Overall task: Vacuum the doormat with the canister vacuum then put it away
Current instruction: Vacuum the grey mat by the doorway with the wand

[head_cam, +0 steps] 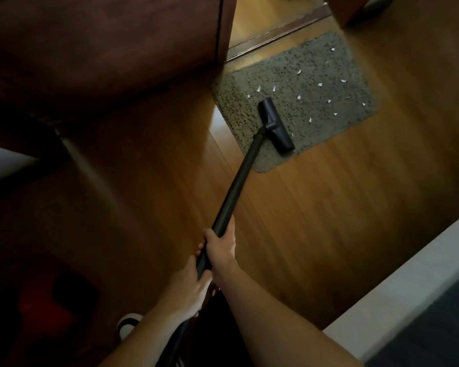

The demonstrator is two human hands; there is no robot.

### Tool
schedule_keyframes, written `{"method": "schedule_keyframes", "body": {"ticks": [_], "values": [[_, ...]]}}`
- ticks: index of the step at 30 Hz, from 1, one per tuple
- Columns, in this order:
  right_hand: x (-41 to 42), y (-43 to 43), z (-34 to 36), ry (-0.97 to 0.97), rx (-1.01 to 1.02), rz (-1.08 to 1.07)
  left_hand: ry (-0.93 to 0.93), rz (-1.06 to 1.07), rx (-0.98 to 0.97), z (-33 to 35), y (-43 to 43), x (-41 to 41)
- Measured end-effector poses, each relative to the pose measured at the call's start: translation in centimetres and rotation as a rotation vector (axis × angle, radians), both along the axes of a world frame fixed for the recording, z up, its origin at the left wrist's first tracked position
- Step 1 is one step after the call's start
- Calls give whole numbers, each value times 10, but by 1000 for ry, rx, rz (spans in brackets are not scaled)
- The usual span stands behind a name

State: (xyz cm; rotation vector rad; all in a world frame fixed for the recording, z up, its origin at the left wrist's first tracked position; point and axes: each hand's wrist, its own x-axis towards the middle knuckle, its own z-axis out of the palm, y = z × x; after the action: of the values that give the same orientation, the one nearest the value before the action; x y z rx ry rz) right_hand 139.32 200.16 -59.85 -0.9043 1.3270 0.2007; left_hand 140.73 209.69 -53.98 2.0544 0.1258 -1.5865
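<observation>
A grey speckled doormat (310, 75) lies on the wooden floor at the upper right, strewn with several small white paper scraps (319, 84). The black vacuum floor head (276, 125) rests on the mat's near left part. Its black wand (239, 181) runs back toward me. My right hand (220, 243) grips the wand higher up, and my left hand (188, 284) grips it just below, near where the hose starts. A dark red shape with a white wheel (127, 324) at the lower left looks like the canister, mostly in shadow.
A dark wooden door or cabinet (104, 49) stands at the upper left, beside a threshold strip (278, 35) behind the mat. A white ledge (408, 287) with a dark surface borders the lower right. Wooden floor (329, 207) stretches between.
</observation>
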Motion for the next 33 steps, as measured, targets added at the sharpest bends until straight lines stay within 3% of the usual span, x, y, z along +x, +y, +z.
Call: {"method": "schedule_keyframes", "body": {"ticks": [5,16,22,26,33], "values": [[1,-40,-4,29,-23,51,-78,-76,83,2,-43,-3],[17,-99,-5,59,-93,77,-146,-124,51,-4,-102,6],[20,-72,-4,95,-88,57,-168,-84,-14,0,-75,6],[28,-37,3,99,-76,64,-181,-251,23,-2,-36,16],[51,26,18,113,-68,152,-186,-110,4,16,25,36]]}}
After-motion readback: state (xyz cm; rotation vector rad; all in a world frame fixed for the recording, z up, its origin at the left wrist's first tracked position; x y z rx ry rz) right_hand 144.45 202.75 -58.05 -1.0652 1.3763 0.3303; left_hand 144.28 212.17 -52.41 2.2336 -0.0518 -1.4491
